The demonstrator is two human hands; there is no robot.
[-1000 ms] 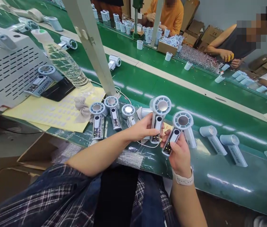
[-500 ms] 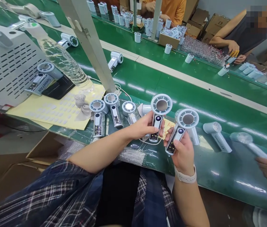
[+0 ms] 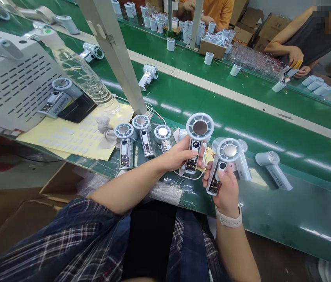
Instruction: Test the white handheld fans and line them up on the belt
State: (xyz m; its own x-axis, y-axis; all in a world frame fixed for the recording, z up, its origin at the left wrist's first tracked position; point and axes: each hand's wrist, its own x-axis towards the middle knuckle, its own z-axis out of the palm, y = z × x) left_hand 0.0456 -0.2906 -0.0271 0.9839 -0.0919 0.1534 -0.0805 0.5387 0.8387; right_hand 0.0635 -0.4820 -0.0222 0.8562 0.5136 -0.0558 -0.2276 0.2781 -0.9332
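Observation:
My left hand (image 3: 184,153) is closed round the handle of a light-blue handheld fan (image 3: 200,126), its thumb on the front just below a lit display reading 20. A second handheld fan (image 3: 229,150) is gripped by my right hand (image 3: 226,184), the thumb resting beside its display, which is dark. Both fans point their round heads upward, above the bench. To the left lie three more fans: one at the near end (image 3: 124,135), one in the middle (image 3: 142,127) and one with a shiny centre (image 3: 162,134). Behind my hands, a handwritten yellow note (image 3: 209,156) is partly hidden.
A water bottle (image 3: 80,70) leans across by a white perforated box (image 3: 15,78) and a yellow sticker sheet (image 3: 65,137). A metal post (image 3: 115,55) rises from the bench. More fans (image 3: 274,170) lie at right. Across the green conveyor (image 3: 212,100), people handle small cylinders.
The display on the right-hand fan has gone from a lit 20 to dark, and that fan has tilted slightly. Another person's hand with a fan has left the right edge.

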